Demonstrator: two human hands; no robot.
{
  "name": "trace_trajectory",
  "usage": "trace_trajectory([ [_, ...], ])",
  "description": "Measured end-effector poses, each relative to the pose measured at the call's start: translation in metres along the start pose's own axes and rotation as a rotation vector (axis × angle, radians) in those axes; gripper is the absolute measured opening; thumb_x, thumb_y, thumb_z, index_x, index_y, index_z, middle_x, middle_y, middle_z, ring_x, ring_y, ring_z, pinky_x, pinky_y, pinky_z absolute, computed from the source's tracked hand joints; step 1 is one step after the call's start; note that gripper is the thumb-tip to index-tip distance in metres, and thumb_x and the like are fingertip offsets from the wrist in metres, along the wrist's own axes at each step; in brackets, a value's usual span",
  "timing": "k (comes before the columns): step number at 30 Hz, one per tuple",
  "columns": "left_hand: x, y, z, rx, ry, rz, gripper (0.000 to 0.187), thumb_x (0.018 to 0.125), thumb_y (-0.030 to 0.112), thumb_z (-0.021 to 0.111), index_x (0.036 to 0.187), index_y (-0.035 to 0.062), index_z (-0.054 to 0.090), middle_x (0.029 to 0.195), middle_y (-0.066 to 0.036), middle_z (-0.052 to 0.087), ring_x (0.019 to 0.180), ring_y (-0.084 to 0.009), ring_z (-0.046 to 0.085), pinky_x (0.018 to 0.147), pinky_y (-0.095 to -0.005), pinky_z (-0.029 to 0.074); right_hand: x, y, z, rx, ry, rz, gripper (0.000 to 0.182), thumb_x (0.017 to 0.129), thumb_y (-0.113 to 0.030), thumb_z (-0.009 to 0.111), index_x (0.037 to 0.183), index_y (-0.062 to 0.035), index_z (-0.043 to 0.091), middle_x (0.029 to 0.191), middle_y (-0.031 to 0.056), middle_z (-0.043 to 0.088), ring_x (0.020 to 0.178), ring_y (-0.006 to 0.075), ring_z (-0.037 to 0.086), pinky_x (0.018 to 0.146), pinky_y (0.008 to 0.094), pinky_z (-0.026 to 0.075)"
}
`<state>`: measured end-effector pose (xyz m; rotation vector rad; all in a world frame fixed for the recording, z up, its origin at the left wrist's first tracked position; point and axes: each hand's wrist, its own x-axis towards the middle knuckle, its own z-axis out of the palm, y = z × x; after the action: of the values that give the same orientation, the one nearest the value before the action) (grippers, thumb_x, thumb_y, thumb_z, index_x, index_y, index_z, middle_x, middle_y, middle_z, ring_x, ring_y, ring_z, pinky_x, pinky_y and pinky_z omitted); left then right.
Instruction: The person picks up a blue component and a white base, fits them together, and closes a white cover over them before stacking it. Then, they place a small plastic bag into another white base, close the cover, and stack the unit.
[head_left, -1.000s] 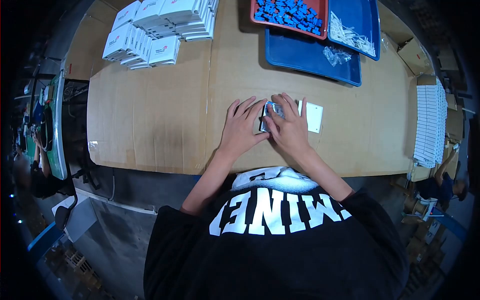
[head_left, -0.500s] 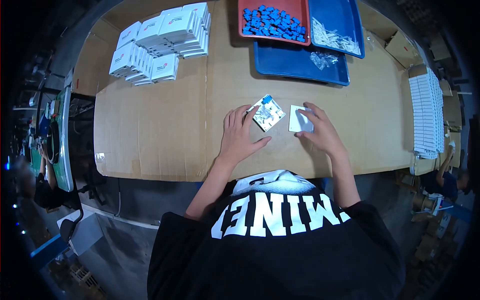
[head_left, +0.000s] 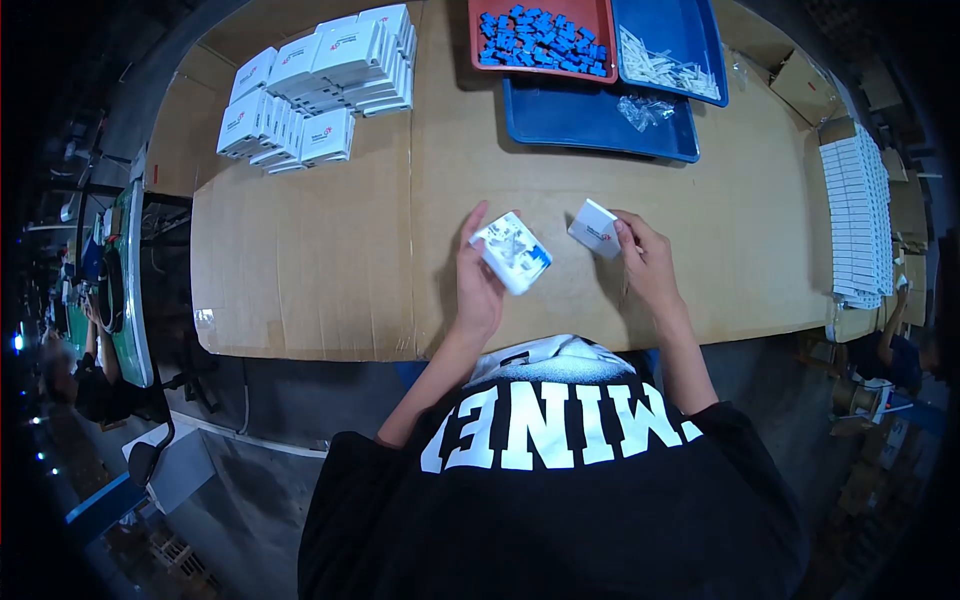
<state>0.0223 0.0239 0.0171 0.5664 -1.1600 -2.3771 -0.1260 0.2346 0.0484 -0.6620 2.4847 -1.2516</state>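
Your L hand (head_left: 478, 288) is cupping the unit (head_left: 510, 246) part-open, fingers mostly hidden behind, prob. so the inner side w/ its blue bit (head_left: 539, 263) is facing you. Your R hand (head_left: 648, 265) is pinching the cover (head_left: 592, 228) by 1 edge, prob. keeping its print clear. The 2 pcs are sitting apart above the worktop (head_left: 310, 260). Cover's showing a red logo + dark text, too small to read; the stack (head_left: 328, 135) is carrying similar marks. Your shirt (head_left: 580, 530) is showing "MINE".

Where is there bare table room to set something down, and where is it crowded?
Bare cardboard: left of the left hand, nearer than the white boxes; between the right hand and the rightmost white stack. Crowded: the far side, with boxes and trays.
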Motion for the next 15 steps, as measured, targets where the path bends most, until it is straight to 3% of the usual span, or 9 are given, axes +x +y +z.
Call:
trace_trajectory([
  [2,0.0,0.006,0.0,-0.297,-0.027,-0.217,0.072,0.099,0.042,0.044,0.157,0.0008,0.035,0.15,-0.025,0.051,0.131,-0.0361,0.057,0.112,-0.0488,0.045,0.006,0.016,0.011,0.114,0.041,0.008,0.025,0.105,-0.017,0.059,0.118,0.0008,0.07,0.102,0.0183,0.075,0.087,0.031,0.072,0.076,0.0329,0.055],
  [4,0.003,0.009,-0.002,-0.493,-0.071,-0.36,0.078,0.099,0.055,0.034,0.155,0.0017,0.043,0.153,-0.022,0.051,0.129,-0.0375,0.058,0.105,-0.0495,0.049,0.012,0.023,0.014,0.021,0.018,-0.02,0.025,0.104,-0.017,0.059,0.121,-0.0013,0.07,0.106,0.0162,0.073,0.095,0.0314,0.071,0.081,0.0352,0.056],
  [8,0.005,0.018,0.0,-0.594,-0.077,-0.456,0.078,0.099,0.056,0.034,0.155,0.0018,0.043,0.154,-0.023,0.05,0.129,-0.038,0.058,0.106,-0.0517,0.049,0.006,0.007,0.016,-0.273,0.104,-0.259,0.031,0.098,-0.023,0.068,0.125,-0.0057,0.07,0.122,0.015,0.068,0.112,0.0325,0.066,0.091,0.0392,0.055],
  [10,0.005,0.019,0.001,-0.625,-0.091,-0.505,0.079,0.099,0.057,0.035,0.155,0.002,0.043,0.154,-0.023,0.049,0.129,-0.0389,0.058,0.107,-0.0522,0.048,-0.003,-0.013,0.014,-0.382,-0.054,-0.317,0.044,0.087,-0.029,0.079,0.126,-0.0094,0.07,0.137,0.0137,0.06,0.126,0.0335,0.058,0.101,0.0434,0.052],
  [13,0.006,0.018,0.001,-0.588,-0.091,-0.526,0.078,0.098,0.056,0.035,0.154,0.0031,0.044,0.153,-0.024,0.049,0.131,-0.0405,0.057,0.108,-0.053,0.048,-0.008,-0.007,0.02,-0.406,-0.111,-0.292,0.054,0.078,-0.03,0.086,0.125,-0.0099,0.071,0.14,0.0139,0.058,0.128,0.0351,0.056,0.103,0.0442,0.051],
  [15,0.006,0.02,0.004,-0.589,-0.095,-0.537,0.076,0.099,0.054,0.036,0.154,0.0035,0.044,0.153,-0.024,0.05,0.132,-0.0411,0.056,0.109,-0.0554,0.047,-0.007,-0.004,0.021,-0.395,-0.105,-0.309,0.054,0.078,-0.029,0.087,0.125,-0.0096,0.071,0.14,0.0142,0.059,0.128,0.0354,0.057,0.103,0.0443,0.051],
])
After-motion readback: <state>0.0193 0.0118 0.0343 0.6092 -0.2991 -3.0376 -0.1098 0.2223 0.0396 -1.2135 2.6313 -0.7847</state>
